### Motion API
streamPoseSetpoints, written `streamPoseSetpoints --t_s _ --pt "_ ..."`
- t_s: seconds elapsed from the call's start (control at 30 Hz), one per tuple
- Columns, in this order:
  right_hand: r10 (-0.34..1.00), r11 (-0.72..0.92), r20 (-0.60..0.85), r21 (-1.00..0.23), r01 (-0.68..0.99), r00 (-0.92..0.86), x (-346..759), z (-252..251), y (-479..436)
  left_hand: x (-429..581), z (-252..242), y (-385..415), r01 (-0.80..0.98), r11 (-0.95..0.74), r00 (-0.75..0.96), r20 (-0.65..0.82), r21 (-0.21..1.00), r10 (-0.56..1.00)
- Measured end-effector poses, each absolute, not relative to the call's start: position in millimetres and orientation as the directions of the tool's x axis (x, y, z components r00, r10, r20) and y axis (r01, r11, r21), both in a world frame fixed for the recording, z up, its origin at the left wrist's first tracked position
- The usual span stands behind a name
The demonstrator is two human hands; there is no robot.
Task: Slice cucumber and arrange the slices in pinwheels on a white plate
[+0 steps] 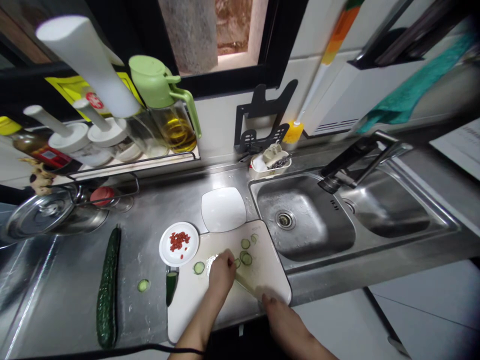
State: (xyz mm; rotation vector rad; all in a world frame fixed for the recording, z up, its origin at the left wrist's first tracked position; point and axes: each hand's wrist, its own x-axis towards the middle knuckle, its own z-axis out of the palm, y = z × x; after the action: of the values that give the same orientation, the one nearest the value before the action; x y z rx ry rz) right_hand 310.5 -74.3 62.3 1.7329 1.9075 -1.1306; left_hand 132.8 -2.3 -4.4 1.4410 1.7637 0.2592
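Observation:
My left hand (223, 272) is closed over the middle of a white cutting board (187, 310). A cut piece of cucumber (237, 262) shows at its fingertips, the rest hidden by the fingers. My right hand (279, 315), at the board's near right edge, grips a kitchen knife (249, 285); its handle is covered by the hand and its blade lies low over the board, pointing toward my left hand. Several cucumber slices (245, 258) lie right of my left hand, with another slice (199, 268) on its left. A dark green cucumber end (171, 287) rests at the board's left edge.
Left of the board are a whole cucumber (108, 290) and a loose slice (143, 285) on the steel counter. A small plate of red berries (179, 224) and a white square dish (224, 210) stand behind the board. A double sink (303, 215) is on the right.

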Motion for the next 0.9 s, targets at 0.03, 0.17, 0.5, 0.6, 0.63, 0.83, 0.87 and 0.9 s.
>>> streamPoseSetpoints --t_s 0.03,0.17,0.5,0.6,0.63,0.83,0.87,0.9 --pt "0.674 -0.054 -0.71 -0.323 0.945 -0.204 310.9 61.9 -74.7 131.9 -5.0 -3.0 0.709 0.329 -0.005 -0.462 0.624 0.887" --pt "0.655 -0.061 -0.732 -0.299 0.952 -0.188 310.8 62.4 -74.0 128.0 -7.3 -6.0 0.656 0.385 -0.066 -0.46 0.648 0.886" --pt "0.578 -0.044 -0.799 -0.234 0.971 -0.166 307.8 75.6 -64.9 116.7 -12.9 -14.1 0.55 0.348 -0.073 -0.372 0.759 0.925" --pt "0.596 -0.032 -0.779 -0.266 0.963 -0.195 311.4 83.4 -61.7 111.0 -12.7 -14.6 0.547 0.365 -0.079 -0.388 0.753 0.918" --pt "0.603 -0.022 -0.77 -0.276 0.961 -0.208 312.8 85.5 -60.9 108.5 -12.4 -14.8 0.545 0.378 -0.086 -0.399 0.748 0.913" --pt "0.624 0.017 -0.754 -0.248 0.969 -0.204 309.4 84.9 -58.2 96.2 -5.6 -16.5 0.595 0.429 -0.155 -0.427 0.68 0.891" --pt "0.632 0.012 -0.75 -0.246 0.969 -0.198 306.4 83.3 -57.8 95.8 -4.2 -16.7 0.607 0.432 -0.165 -0.425 0.667 0.89" --pt "0.639 0.007 -0.744 -0.246 0.969 -0.194 303.1 81.6 -57.3 95.9 -3.0 -16.8 0.616 0.433 -0.172 -0.424 0.658 0.889"
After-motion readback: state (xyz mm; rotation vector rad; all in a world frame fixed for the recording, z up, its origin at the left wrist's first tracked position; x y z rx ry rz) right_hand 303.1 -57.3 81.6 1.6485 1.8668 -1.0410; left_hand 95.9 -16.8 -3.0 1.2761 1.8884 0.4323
